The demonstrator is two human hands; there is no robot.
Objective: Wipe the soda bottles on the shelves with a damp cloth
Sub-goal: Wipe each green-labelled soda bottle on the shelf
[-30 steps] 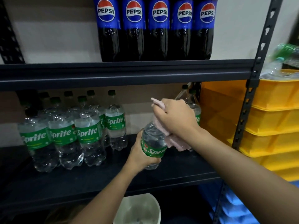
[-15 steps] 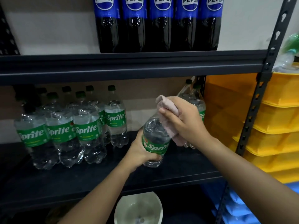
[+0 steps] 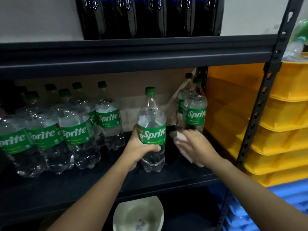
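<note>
My left hand (image 3: 140, 150) grips a clear Sprite bottle (image 3: 151, 124) round its lower body. The bottle stands upright on the dark middle shelf (image 3: 100, 182), its green cap uncovered. My right hand (image 3: 195, 147) holds a pink cloth (image 3: 181, 139) just right of the bottle, apart from it and low over the shelf. Several more Sprite bottles (image 3: 75, 130) stand grouped at the left. A further pair of Sprite bottles (image 3: 195, 110) stands at the right end of the shelf, behind my right hand.
Dark Pepsi bottles (image 3: 150, 17) line the upper shelf. Stacked yellow bins (image 3: 283, 130) sit right of the black shelf post (image 3: 260, 104), with blue bins (image 3: 246, 214) below. A white bowl (image 3: 138, 212) sits under the middle shelf.
My right hand has come off the bottle's neck with the cloth and dropped to the right. The bottle now stands upright with its cap showing. The view has tilted down.
</note>
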